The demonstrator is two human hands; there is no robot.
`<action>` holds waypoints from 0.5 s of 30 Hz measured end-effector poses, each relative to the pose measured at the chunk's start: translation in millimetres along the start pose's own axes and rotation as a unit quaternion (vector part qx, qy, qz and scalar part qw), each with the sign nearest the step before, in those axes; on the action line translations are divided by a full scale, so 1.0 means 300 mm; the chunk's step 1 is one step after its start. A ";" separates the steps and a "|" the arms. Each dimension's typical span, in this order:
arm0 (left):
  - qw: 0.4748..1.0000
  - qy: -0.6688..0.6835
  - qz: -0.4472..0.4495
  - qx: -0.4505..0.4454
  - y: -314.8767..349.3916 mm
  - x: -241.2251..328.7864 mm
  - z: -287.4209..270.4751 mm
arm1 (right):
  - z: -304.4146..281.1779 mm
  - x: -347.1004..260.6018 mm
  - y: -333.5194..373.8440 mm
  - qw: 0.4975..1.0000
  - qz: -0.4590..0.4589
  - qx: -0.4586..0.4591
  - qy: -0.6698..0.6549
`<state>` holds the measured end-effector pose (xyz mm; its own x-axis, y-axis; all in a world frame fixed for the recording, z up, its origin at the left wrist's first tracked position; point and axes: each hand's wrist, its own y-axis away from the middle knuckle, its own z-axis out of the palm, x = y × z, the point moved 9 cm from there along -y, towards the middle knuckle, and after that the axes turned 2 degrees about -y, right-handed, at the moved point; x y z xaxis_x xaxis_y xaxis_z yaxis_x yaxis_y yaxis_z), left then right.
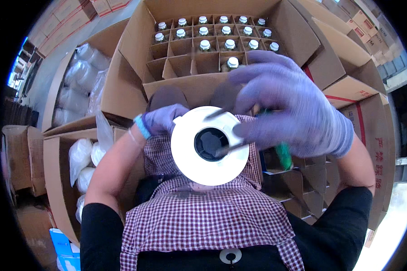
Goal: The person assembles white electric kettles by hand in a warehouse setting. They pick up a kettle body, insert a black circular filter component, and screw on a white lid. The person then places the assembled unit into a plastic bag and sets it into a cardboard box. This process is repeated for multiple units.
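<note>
Held over my lap is a white round piece [185, 153], broad and rimmed like a funnel or shade. At its middle is a dark opening with a black spoked insert [211, 144]. My left hand [166, 119], in a purple glove, is closed on its upper left edge; some fingers are hidden behind it. My right hand [289, 104], gloved and blurred by motion, grips a dark two-pronged tool [233, 148], seemingly tweezers or tongs. Its prongs are spread, one over the white face and the other reaching the opening. The tool's rear is hidden in the hand.
Ahead stands a divided cardboard box [181, 86] with several white-capped bottles [232, 63]. Boxes at the left hold plastic-wrapped white items [79, 153] and clear bags [81, 77]. Right of my lap, a green object [284, 156] lies by a partitioned carton [312, 180].
</note>
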<state>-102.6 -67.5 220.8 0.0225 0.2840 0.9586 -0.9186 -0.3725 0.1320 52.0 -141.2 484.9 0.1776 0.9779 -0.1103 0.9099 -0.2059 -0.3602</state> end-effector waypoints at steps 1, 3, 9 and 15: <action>0.999 0.021 -0.019 -0.019 -0.026 -0.009 0.005 | 0.012 -0.066 -0.017 0.998 -0.035 -0.009 0.042; 0.998 0.007 -0.010 -0.059 -0.087 -0.041 0.009 | 0.051 -0.107 -0.026 0.997 -0.038 -0.032 0.064; 0.991 0.051 -0.010 -0.121 -0.159 -0.053 0.063 | 0.141 -0.202 -0.017 0.974 -0.159 -0.128 0.101; 0.998 0.027 -0.021 -0.047 -0.117 -0.032 0.080 | 0.253 -0.209 0.033 0.975 -0.150 -0.163 0.035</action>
<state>-61.1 -78.4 213.1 0.0434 0.3457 0.9373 -0.9505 -0.2746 0.1453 21.6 -207.5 418.0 -0.0993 0.9948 0.0211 0.9936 0.1003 -0.0516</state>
